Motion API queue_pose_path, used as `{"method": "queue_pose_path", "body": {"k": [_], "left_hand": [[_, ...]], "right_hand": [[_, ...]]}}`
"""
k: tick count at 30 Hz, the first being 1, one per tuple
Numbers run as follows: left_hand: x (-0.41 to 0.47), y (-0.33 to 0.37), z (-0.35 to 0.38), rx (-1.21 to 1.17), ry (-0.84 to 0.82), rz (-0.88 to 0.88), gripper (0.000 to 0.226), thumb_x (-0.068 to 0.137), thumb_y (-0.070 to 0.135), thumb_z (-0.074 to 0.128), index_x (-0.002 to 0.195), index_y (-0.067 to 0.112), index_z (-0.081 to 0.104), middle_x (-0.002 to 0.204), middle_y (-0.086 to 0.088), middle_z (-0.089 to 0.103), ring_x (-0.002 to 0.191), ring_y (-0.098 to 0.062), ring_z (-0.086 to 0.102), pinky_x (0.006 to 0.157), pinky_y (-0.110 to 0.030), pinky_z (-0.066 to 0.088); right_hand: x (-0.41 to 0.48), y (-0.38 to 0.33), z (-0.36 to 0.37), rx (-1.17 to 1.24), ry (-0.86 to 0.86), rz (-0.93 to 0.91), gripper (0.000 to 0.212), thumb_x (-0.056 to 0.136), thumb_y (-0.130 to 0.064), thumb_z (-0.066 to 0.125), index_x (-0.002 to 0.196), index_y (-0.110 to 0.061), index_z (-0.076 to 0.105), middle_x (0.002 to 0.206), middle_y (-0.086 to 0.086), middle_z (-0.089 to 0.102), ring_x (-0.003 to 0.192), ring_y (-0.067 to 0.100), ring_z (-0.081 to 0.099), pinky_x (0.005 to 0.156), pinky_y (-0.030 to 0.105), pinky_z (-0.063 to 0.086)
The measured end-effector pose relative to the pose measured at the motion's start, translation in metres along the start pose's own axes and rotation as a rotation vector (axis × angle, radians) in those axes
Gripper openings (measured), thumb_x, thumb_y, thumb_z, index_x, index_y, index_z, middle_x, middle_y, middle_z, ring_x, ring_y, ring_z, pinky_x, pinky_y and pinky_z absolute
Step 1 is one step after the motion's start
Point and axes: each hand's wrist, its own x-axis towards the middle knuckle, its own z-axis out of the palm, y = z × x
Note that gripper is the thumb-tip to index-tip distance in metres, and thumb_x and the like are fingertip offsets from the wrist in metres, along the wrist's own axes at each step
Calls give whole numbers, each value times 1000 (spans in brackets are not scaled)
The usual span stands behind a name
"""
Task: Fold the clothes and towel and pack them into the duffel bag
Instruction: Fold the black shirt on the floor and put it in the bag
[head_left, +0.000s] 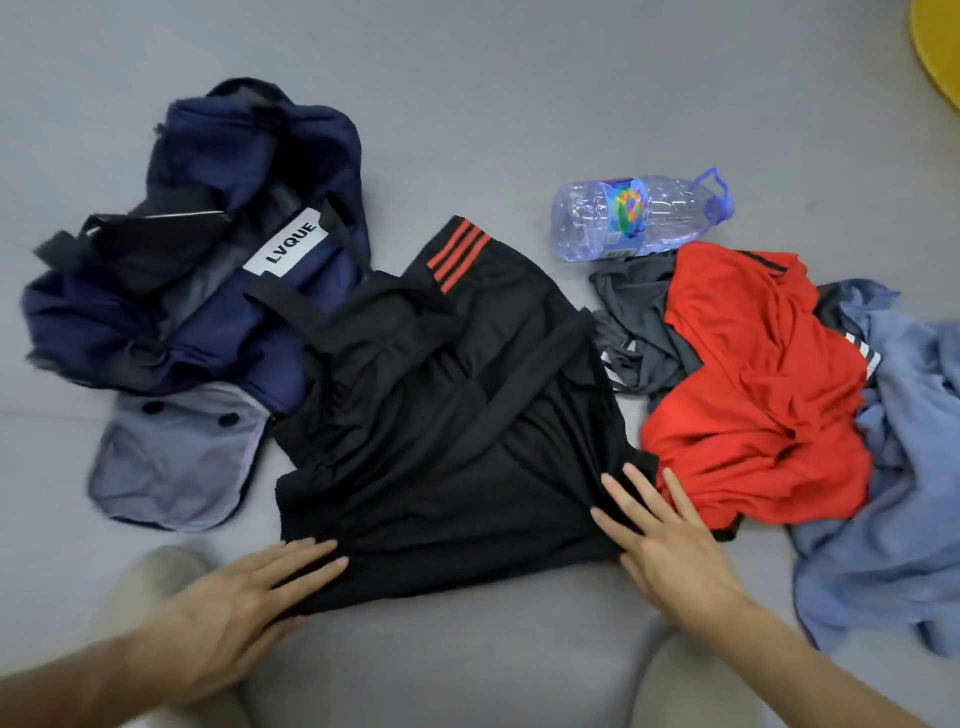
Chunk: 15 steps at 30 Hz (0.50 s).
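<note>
Both hands, left hand (244, 597) and right hand (670, 545), press flat-fingered on the black shorts' (447, 415) near hem; shorts run away toward the duffel bag (208, 249), nearer my left.

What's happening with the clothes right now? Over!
Left hand and right hand flat on black shorts. Shorts spread out, overlapping blue bag. Red shirt crowds their right edge.

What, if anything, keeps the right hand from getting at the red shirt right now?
Probably nothing; it looks reachable. The right hand lies flat on a corner of the black shorts, fingertips beside the red shirt, which sits on top of its pile. The hand holds nothing.
</note>
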Motion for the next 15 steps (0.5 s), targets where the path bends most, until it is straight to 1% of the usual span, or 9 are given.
{"method": "queue_pose_path", "body": {"k": [2, 4, 7, 8, 10, 11, 12, 14, 15], "left_hand": [[-9, -7, -23, -37, 49, -88, 55, 102, 59, 27, 153, 41, 35, 141, 18, 52, 112, 1, 61, 89, -13, 48], [-6, -14, -43, -101, 94, -107, 54, 102, 58, 28, 150, 38, 42, 126, 19, 57, 99, -2, 65, 80, -16, 50], [16, -22, -70, -177, 213, -160, 53, 99, 58, 37, 141, 32, 54, 104, 16, 66, 87, -9, 68, 72, -14, 44], [26, -25, -79, -191, 285, -191, 52, 95, 56, 42, 137, 30, 59, 103, 13, 71, 87, -12, 69, 71, -15, 43], [46, -32, -95, -225, 407, -285, 52, 89, 52, 45, 131, 29, 65, 108, 7, 75, 96, -15, 69, 77, -22, 48], [53, -36, -100, -255, 446, -342, 50, 89, 52, 47, 130, 31, 66, 111, 7, 75, 101, -16, 68, 81, -28, 51], [59, -41, -103, -293, 484, -393, 45, 90, 49, 50, 128, 33, 67, 112, 9, 74, 104, -16, 68, 84, -33, 53], [67, -50, -104, -399, 558, -460, 30, 96, 39, 56, 124, 39, 67, 111, 16, 73, 105, -9, 66, 88, -35, 52], [69, -53, -103, -458, 580, -480, 24, 99, 34, 59, 120, 43, 66, 109, 19, 72, 103, -4, 65, 88, -33, 51]], "right_hand": [[-14, -11, 3, 4, -6, -7, 53, 74, -23, 51, 124, -25, 71, 140, 6, 60, 138, 34, 46, 117, 56, 15], [-19, -14, -3, 57, -11, 3, 58, 75, -21, 40, 125, -27, 69, 130, 0, 67, 129, 33, 57, 115, 53, 19], [-5, -5, -31, 315, 59, 151, 66, 75, -12, 43, 135, -37, 56, 124, -6, 70, 118, 25, 66, 111, 37, 32], [5, 1, -46, 408, 87, 223, 70, 75, -8, 46, 137, -38, 54, 127, -6, 69, 117, 21, 66, 109, 29, 34], [29, 15, -82, 530, 133, 359, 64, 78, -3, 49, 133, -34, 61, 130, -5, 67, 119, 16, 62, 102, 15, 33], [44, 22, -102, 543, 149, 398, 58, 83, 0, 50, 130, -32, 66, 129, -5, 67, 119, 16, 62, 98, 15, 36], [61, 28, -123, 522, 163, 427, 55, 86, 2, 53, 127, -31, 68, 128, -5, 68, 118, 18, 63, 94, 20, 41], [101, 40, -160, 455, 179, 446, 53, 88, 3, 58, 126, -32, 69, 124, -1, 71, 113, 27, 66, 84, 29, 46], [124, 46, -173, 426, 184, 440, 51, 88, 1, 57, 126, -32, 69, 122, 3, 71, 111, 31, 66, 83, 32, 46]]}}
